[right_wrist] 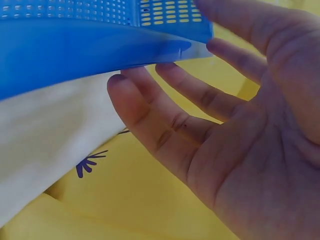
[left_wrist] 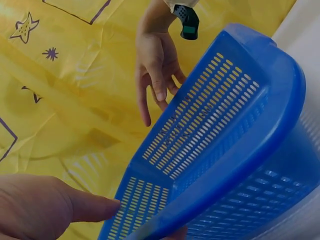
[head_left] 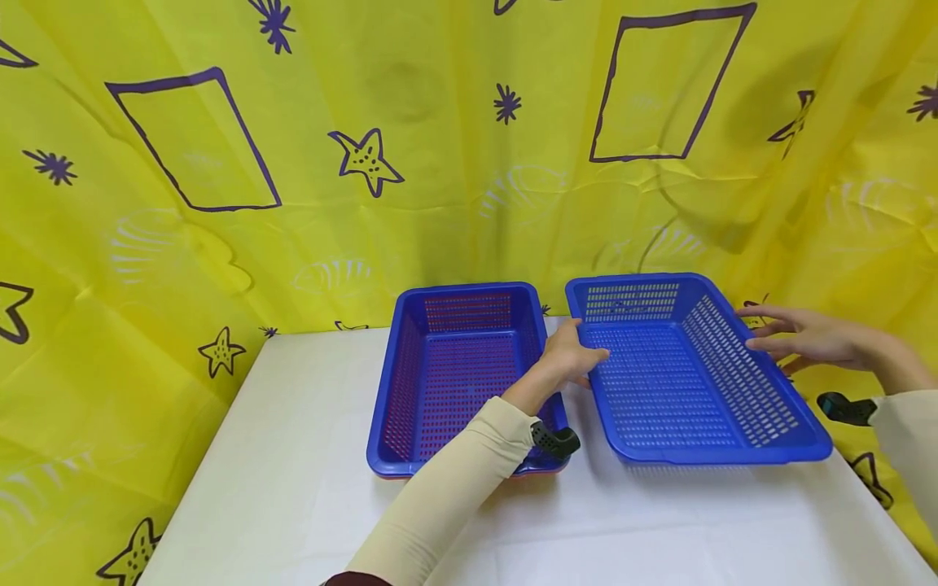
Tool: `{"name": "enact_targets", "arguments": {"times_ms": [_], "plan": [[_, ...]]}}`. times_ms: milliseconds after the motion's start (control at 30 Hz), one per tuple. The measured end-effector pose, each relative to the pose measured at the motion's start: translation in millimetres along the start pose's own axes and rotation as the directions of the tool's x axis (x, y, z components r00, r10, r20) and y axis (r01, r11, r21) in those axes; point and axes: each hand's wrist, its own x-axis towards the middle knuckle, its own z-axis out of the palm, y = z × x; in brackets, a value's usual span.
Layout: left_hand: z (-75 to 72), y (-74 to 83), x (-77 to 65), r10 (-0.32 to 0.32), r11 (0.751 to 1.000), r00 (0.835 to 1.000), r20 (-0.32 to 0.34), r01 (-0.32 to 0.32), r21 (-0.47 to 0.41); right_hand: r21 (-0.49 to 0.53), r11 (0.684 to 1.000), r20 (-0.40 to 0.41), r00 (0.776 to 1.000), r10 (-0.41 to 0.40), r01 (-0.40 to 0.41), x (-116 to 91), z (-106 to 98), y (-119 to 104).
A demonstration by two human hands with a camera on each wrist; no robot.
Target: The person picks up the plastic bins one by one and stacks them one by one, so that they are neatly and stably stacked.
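Toward the right of the table a blue plastic basket [head_left: 721, 454] with slotted walls is tilted, its front rim raised over the cloth. My left hand [head_left: 563, 356] pinches its left rim, thumb inside and fingers beneath; in the left wrist view the thumb [left_wrist: 92, 206] lies against the slotted wall. My right hand [head_left: 824, 338] is at the basket's right rim, fingers spread and fairly straight. In the right wrist view its fingertips [right_wrist: 120, 85] are right at the rim's edge, not curled round it. Nothing lies inside this basket.
Left of it stands a darker blue basket [head_left: 383, 391], with red showing through its slots and a red rim [head_left: 538, 474] peeking out below. White cloth [head_left: 308, 456] covers the table. A yellow patterned curtain [head_left: 440, 220] hangs behind and at the sides.
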Motion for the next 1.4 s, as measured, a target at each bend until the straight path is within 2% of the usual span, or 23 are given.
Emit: {"name": "enact_targets", "arguments": {"times_ms": [267,567,1400], "plan": [[2.8,-2.7,1.2,0.035,0.999,0.999,0.007,-0.035,-0.016,0.026,1.000,-0.015,1.000,-0.011,0.011,0,-1,5],[9.7,-7.6,5.5,0.074,0.997,0.997,-0.033,-0.074,0.026,0.041,0.999,-0.052,0.998,-0.018,0.021,2,-1,13],[13.0,-7.1,4.9,0.062,0.998,0.996,-0.069,-0.060,0.023,-0.014,1.000,-0.121,0.992,-0.022,0.021,1,3,8]]}}
